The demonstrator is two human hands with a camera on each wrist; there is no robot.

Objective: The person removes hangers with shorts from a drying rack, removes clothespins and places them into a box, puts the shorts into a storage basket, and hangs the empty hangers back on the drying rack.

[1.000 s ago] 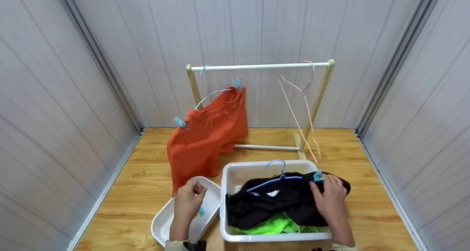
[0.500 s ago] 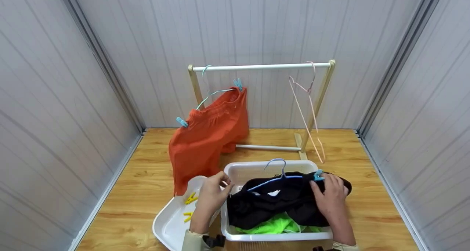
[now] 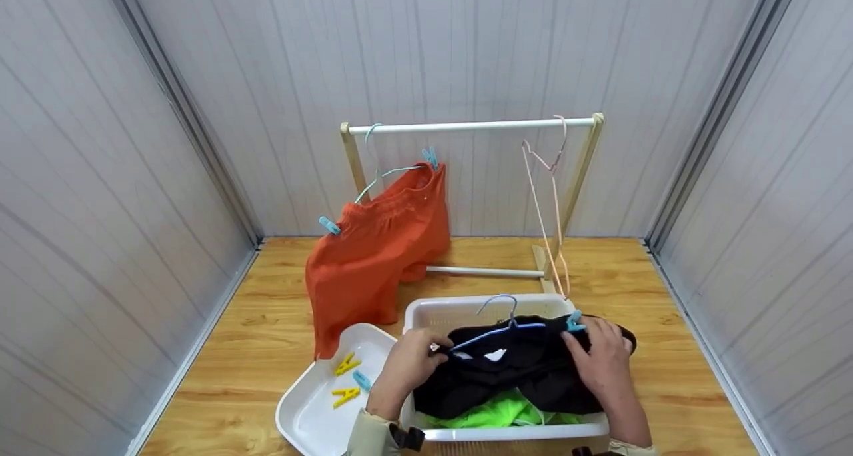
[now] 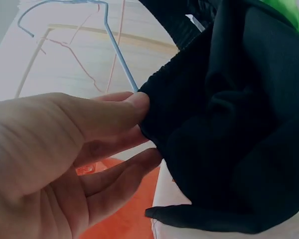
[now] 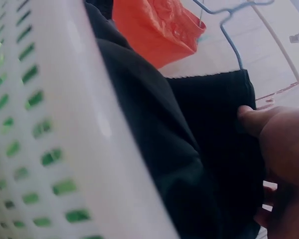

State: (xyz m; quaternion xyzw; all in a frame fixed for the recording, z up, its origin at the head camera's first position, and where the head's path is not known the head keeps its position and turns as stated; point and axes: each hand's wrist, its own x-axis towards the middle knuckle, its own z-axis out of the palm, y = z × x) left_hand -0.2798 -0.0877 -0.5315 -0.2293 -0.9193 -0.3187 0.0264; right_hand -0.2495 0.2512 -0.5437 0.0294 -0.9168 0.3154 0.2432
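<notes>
Black shorts [image 3: 493, 389] with a gathered waistband lie over the white laundry basket [image 3: 520, 435]. A blue hanger [image 3: 496, 331] lies along the waistband, its hook pointing up. My left hand [image 3: 408, 364] pinches the waistband's left corner at the hanger's end, thumb on top in the left wrist view. On the other side my right hand [image 3: 603, 361] holds the shorts' right end, thumb on the near face and fingers behind. Beside that thumb, a light blue clothespin [image 3: 574, 321] grips the waistband near the hanger's right end.
Bright green cloth [image 3: 503, 411] lies under the shorts. Left of the basket, a white tray [image 3: 303, 403] holds yellow clothespins [image 3: 346, 397] and a blue clothespin [image 3: 362, 381]. Behind stands a rack [image 3: 480, 127] with clipped orange shorts [image 3: 380, 263] and a pink hanger [image 3: 541, 209].
My left hand has moved right from over the tray to the shorts' left corner and now pinches it. My right hand has stayed in place. The pink hanger swings slightly.
</notes>
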